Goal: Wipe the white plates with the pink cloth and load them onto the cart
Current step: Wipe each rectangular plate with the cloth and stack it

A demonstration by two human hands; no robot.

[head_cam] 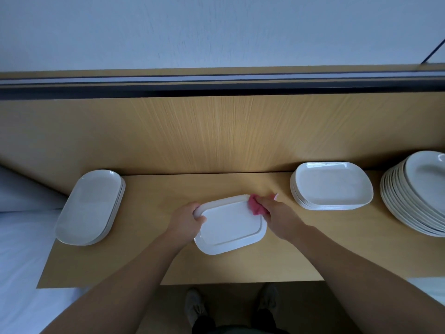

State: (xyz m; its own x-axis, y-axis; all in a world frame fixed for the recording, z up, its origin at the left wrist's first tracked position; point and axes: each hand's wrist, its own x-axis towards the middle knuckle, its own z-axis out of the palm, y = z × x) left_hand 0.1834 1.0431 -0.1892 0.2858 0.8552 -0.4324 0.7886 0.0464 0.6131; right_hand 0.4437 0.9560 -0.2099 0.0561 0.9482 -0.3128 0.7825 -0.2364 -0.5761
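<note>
One white plate [231, 227] is gripped at 9 o'clock by the left hand [189, 219] | pink cloth [256, 207] is clenched in the right hand [277, 214] (at plate's 1 o'clock)

The left forearm [134, 273] and right forearm [337, 256] are bare from the lower corners of the frame up to the left grip [186, 219] and right grip [277, 213], both bare hands. At bottom centre are dark trousers [204, 325] above pale grey shoes [193, 307], whose detail is blurred.
</note>
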